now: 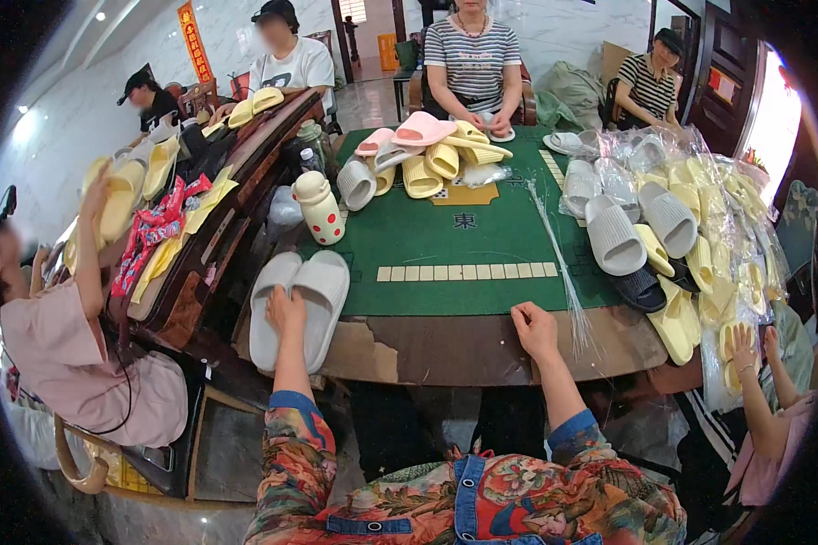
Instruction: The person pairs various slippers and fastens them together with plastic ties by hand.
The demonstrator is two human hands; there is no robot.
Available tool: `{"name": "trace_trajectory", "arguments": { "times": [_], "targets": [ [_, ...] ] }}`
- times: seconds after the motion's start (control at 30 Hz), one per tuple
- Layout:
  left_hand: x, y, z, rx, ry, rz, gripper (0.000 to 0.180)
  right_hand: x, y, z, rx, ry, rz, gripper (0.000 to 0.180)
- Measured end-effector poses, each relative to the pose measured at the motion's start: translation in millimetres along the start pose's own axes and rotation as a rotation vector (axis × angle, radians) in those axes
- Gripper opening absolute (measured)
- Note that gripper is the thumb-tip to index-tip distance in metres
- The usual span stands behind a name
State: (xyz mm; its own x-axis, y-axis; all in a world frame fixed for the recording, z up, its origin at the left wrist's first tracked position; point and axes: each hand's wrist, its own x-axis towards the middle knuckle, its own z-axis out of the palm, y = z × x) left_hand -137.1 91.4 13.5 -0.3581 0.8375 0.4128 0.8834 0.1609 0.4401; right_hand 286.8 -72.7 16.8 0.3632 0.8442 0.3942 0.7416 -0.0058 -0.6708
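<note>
Hands split: left hand (286, 313) grips pale grey slippers (297, 304), right hand (534, 329) rests curled, holding nothing, on table edge (445, 350).

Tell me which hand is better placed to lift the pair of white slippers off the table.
The left hand: it already rests on the pair of white slippers at the table's left corner. The right hand lies on the table edge, well apart from them.

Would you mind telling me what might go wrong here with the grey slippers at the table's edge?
The grey slipper pair overhangs the worn table edge under the left hand; a nudge might tip it off. The right hand rests beside thin clear strips that it may sweep off.
</note>
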Motion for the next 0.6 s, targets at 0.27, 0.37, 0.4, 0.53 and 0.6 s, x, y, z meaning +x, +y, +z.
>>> {"name": "trace_trajectory", "arguments": {
  "times": [0.27,0.37,0.4,0.53,0.6],
  "targets": [
    [-12.5,15.5,8.1,0.138,-0.031,-0.005,0.037,4.5,6.7,-3.0,0.012,0.024,-0.016,0.017],
    [-12.7,12.9,3.7,0.010,0.020,0.008,0.040,5.8,7.6,-1.1,0.021,0.019,-0.022,0.017],
    [-11.7,13.1,3.6,-0.091,0.048,-0.013,0.042,5.5,9.3,-1.1,0.018,0.020,-0.016,0.017],
    [-12.2,-2.1,-2.7,-0.193,0.161,0.027,0.047,2.1,9.2,-0.8,0.006,0.007,-0.017,0.020],
    [-15.1,10.9,-15.1,-0.265,0.215,-0.056,0.051,0.9,13.9,-2.4,0.025,0.025,-0.007,0.019]
  ]
}}
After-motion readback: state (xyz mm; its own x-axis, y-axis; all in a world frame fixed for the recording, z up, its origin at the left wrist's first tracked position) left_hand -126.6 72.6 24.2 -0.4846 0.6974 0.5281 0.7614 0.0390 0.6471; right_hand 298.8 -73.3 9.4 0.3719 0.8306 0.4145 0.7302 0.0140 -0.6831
